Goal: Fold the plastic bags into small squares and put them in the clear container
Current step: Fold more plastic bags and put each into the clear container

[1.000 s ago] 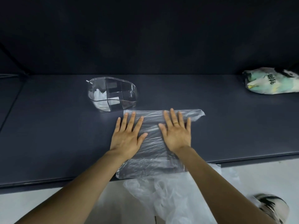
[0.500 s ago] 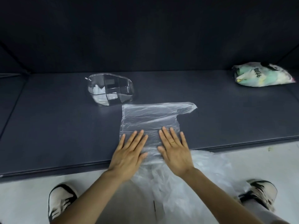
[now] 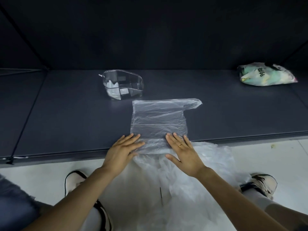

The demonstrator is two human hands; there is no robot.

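Bag: a clear plastic bag (image 3: 158,120) lies flat on the dark table (image 3: 66,114) in the middle of the frame, its near end hanging over the table's front edge; one handle sticks out to the right at its far end.
Left hand: the left hand (image 3: 121,152) lies flat at the table's front edge, fingers straight and together, fingertips resting on the bag's left near corner.
Right hand: the right hand (image 3: 183,154) lies flat with fingers straight and slightly spread, pressing the bag's right near part; a ring shows on one finger.
Container: the clear container (image 3: 123,85) stands on the table above and left of the bag, close to its far left corner, with small white folded pieces inside.
Other bags: a loose heap of clear plastic (image 3: 191,180) hangs below the table edge, in the lower middle.
Upper right: a printed packet (image 3: 266,76) lies on the table, well apart from the bag.
Bottom: two shoes (image 3: 75,182) on a pale floor.
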